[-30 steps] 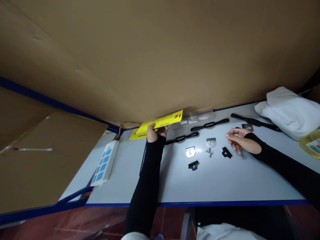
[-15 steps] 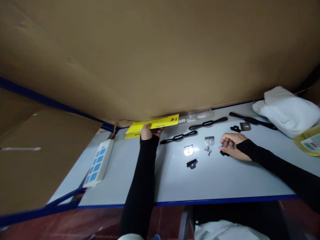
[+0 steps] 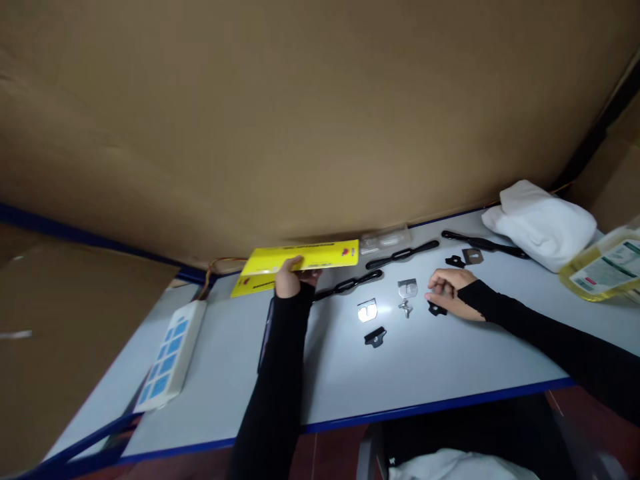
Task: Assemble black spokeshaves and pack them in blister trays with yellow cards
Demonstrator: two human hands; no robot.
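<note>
My left hand [image 3: 289, 278] holds a yellow packaging card [image 3: 310, 257] at the back of the grey table [image 3: 450, 360], close to the cardboard wall. My right hand [image 3: 447, 289] rests on the table with curled fingers touching a small black clip [image 3: 436, 309]. Between the hands lie two silver metal plates [image 3: 367, 310] [image 3: 407, 288], a small wing screw [image 3: 405, 308], another black clip [image 3: 375, 337] and black slotted straps [image 3: 347, 285] [image 3: 403, 254].
A large cardboard sheet [image 3: 300, 120] walls off the back. A white power strip [image 3: 167, 357] lies at the left. A clear blister shell [image 3: 385, 239], a third black strap [image 3: 483, 245], a white cloth [image 3: 543, 223] and a yellow bottle [image 3: 600, 270] sit at the right.
My right hand has moved down and left from near the far metal piece onto the small black clip. My left hand still holds the yellow card, now flatter. The view has shifted.
</note>
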